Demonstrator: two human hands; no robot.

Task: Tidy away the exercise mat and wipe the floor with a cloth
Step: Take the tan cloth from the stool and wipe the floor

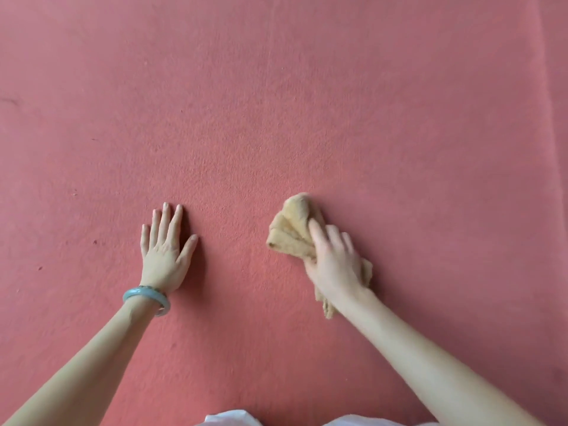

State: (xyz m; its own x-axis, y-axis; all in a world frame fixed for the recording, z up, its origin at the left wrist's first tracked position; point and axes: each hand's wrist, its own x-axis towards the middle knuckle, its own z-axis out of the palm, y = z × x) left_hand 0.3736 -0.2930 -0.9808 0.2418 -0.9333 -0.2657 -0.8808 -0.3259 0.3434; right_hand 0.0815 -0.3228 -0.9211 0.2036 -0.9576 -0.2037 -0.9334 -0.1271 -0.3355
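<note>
A crumpled tan cloth (pixel 292 229) lies on the red floor (pixel 276 103), right of centre. My right hand (pixel 333 262) lies on top of it, thumb curled round the cloth's near edge, fingers pressing it down; part of the cloth sticks out beyond the fingertips and a tail shows under the wrist. My left hand (pixel 166 247) rests flat on the floor about a hand's width to the left, fingers straight and together, holding nothing. A pale green bangle (pixel 147 298) sits on the left wrist. No exercise mat is in view.
The red floor fills the whole view, with a faint seam (pixel 545 87) running down the right side. A bit of white clothing (pixel 233 419) shows at the bottom edge.
</note>
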